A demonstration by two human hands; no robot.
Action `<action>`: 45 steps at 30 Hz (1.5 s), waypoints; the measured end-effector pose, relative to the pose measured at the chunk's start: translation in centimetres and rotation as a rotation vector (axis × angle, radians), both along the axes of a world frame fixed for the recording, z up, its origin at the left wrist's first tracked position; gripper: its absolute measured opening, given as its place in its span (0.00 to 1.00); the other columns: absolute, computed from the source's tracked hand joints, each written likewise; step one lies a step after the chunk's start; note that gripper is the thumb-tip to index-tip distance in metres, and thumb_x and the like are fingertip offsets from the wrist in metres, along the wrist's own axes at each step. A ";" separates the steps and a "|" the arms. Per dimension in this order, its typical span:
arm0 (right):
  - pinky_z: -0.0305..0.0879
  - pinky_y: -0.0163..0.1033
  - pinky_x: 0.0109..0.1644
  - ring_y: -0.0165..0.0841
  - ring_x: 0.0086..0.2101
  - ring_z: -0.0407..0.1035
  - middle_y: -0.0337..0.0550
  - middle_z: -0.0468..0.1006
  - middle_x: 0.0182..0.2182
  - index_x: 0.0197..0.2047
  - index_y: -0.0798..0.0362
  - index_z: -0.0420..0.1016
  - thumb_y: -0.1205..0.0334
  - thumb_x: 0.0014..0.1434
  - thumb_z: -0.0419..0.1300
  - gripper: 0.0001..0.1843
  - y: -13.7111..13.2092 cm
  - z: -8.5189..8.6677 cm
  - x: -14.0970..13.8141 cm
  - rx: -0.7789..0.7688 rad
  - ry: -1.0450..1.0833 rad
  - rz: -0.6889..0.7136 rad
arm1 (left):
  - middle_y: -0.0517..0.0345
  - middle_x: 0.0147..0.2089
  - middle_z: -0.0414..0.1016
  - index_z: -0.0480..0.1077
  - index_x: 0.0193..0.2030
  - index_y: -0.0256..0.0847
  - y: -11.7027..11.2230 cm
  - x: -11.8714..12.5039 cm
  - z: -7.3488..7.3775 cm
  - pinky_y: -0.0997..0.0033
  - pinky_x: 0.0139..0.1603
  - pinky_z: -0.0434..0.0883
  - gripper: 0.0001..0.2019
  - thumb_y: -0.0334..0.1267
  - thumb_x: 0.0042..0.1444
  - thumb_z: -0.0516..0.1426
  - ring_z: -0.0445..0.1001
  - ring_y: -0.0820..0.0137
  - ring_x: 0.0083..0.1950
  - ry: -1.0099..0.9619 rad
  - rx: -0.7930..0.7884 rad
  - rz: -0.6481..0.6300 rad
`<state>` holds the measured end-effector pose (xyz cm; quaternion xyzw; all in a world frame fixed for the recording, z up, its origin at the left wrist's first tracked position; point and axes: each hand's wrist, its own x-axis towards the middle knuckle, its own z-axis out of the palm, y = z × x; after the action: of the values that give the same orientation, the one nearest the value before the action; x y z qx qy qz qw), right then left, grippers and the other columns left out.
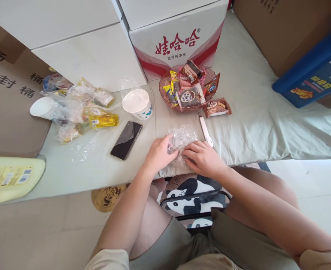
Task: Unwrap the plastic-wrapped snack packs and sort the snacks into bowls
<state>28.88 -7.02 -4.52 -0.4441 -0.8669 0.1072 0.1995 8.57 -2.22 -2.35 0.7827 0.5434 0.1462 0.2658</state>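
A crumpled clear plastic bag [182, 137] lies at the near edge of the pale cloth-covered surface [244, 127]. My left hand [160, 153] grips its left side with curled fingers. On the bag's right side rests my right hand [201, 157], fingers bent and pressing down on the plastic. A white pen-like tool [205, 131] lies just beyond my right hand. Behind it stands a pink bowl [165, 80] filled with wrapped snacks, with one brown snack packet [217, 107] beside it.
A black phone [126, 140] lies left of my hands, a white paper cup [138, 104] behind it. Further left lie clear bags of snacks [81, 108] and a tipped cup [43, 108]. Cardboard boxes [179, 37] line the back; a yellow jug [10, 179] sits at left.
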 end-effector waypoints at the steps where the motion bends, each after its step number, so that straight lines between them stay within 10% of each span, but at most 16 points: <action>1: 0.59 0.46 0.45 0.41 0.45 0.69 0.48 0.81 0.44 0.45 0.52 0.78 0.62 0.68 0.54 0.11 0.0 0.0 0.0 -0.005 0.011 0.013 | 0.55 0.38 0.76 0.69 0.56 0.41 -0.1 0.0 0.0 0.59 0.50 0.73 0.23 0.36 0.53 0.63 0.75 0.62 0.43 -0.051 -0.060 -0.027; 11: 0.68 0.53 0.57 0.47 0.57 0.67 0.57 0.69 0.56 0.59 0.51 0.65 0.54 0.65 0.56 0.21 -0.5 0.4 -0.3 0.039 0.454 -0.195 | 0.62 0.37 0.67 0.65 0.56 0.47 -0.5 -0.3 1.3 0.63 0.49 0.78 0.28 0.40 0.47 0.67 0.74 0.71 0.39 -0.785 -0.417 0.015; 16: 0.66 0.56 0.54 0.50 0.51 0.70 0.56 0.76 0.52 0.66 0.52 0.57 0.47 0.60 0.60 0.36 -0.5 0.2 -0.2 -0.075 0.410 -0.174 | 0.58 0.42 0.70 0.62 0.57 0.50 -0.7 -0.8 1.7 0.64 0.45 0.78 0.37 0.44 0.41 0.71 0.77 0.67 0.42 -0.879 -0.527 0.011; 20: 0.66 0.52 0.50 0.46 0.43 0.73 0.50 0.80 0.41 0.60 0.53 0.64 0.55 0.60 0.58 0.26 -0.5 0.2 -0.4 -0.166 0.337 -0.140 | 0.56 0.42 0.71 0.62 0.57 0.48 -0.3 -0.9 0.9 0.65 0.44 0.77 0.35 0.47 0.42 0.71 0.76 0.68 0.40 -0.818 -0.423 0.031; 27: 0.62 0.38 0.32 0.32 0.26 0.65 0.37 0.75 0.31 0.56 0.49 0.65 0.66 0.54 0.53 0.24 -0.7 1.5 0.1 -0.514 0.597 -0.069 | 0.44 0.65 0.64 0.60 0.61 0.50 0.8 -1.4 0.9 0.60 0.62 0.71 0.45 0.55 0.36 0.72 0.64 0.55 0.69 -0.864 -0.273 0.091; 31: 0.62 0.36 0.30 0.30 0.25 0.65 0.35 0.73 0.29 0.54 0.49 0.65 0.67 0.50 0.52 0.25 -0.7 1.8 0.0 -0.732 0.836 -0.026 | 0.47 0.51 0.75 0.67 0.56 0.42 0.4 -1.1 1.5 0.67 0.47 0.75 0.38 0.52 0.38 0.72 0.77 0.63 0.49 -0.871 -0.636 -0.041; 34: 0.64 0.38 0.32 0.32 0.26 0.69 0.34 0.73 0.25 0.52 0.49 0.65 0.66 0.50 0.53 0.23 -0.3 1.6 -0.2 -0.791 0.918 -0.216 | 0.61 0.30 0.72 0.71 0.42 0.38 0.2 -0.5 1.4 0.76 0.32 0.69 0.22 0.47 0.44 0.70 0.71 0.75 0.30 -0.770 -0.641 0.089; 39: 0.66 0.40 0.32 0.34 0.25 0.70 0.34 0.72 0.24 0.46 0.48 0.65 0.58 0.57 0.56 0.13 0.1 1.3 -0.1 -0.772 0.961 -0.448 | 0.66 0.24 0.68 0.66 0.34 0.40 0.6 -0.1 1.1 0.78 0.27 0.63 0.18 0.45 0.45 0.68 0.67 0.77 0.25 -0.723 -0.540 0.226; 45: 0.73 0.45 0.48 0.39 0.42 0.75 0.43 0.78 0.40 0.54 0.45 0.62 0.37 0.57 0.61 0.29 0.4 1.3 -0.6 -0.638 1.219 -0.257 | 0.68 0.24 0.65 0.62 0.32 0.41 0.2 0.3 0.6 0.79 0.27 0.62 0.24 0.53 0.44 0.70 0.65 0.78 0.25 -0.921 -0.481 0.218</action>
<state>28.25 -6.65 -3.25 -0.4407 -0.4672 0.5619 0.5213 8.86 -2.02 -1.72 0.4933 0.4670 0.3727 0.6322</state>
